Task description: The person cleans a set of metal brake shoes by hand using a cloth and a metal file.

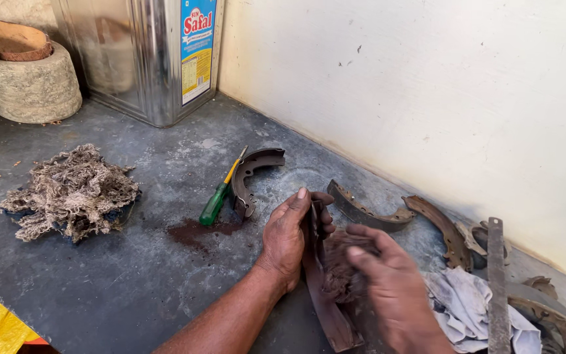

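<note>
Rusty brown metal fills the lower middle of the frame: a curved brake shoe (322,295) stands on edge on the grey stone worktop (132,275), running from between my hands down towards the bottom edge. My left hand (289,239) has its grip closed round the upper end of that shoe, thumb up and fingers wrapped over the far side. My right hand (391,288) is blurred; its grip is bunched shut on a wad of brownish fibre waste (342,265) pressed against the inner face of the shoe.

Just left of my left hand a patch of dark reddish-brown dust (194,233) lies on the worktop, and above it a green-handled screwdriver with a yellow collar (221,196) leans beside a second dark brake shoe (250,177). To the right, along the foot of the pale wall (427,85), two more rusty curved shoes (368,213) lie near each other. A grubby white rag (466,308) sits at the lower right, just beside my right hand, with a long flat metal file (496,282) lying across it.

At the left of the frame rests a loose heap of grey-brown cotton waste (73,190). In the upper left stand a round stone block (31,85) and a tall shiny tin can (145,59)
</note>
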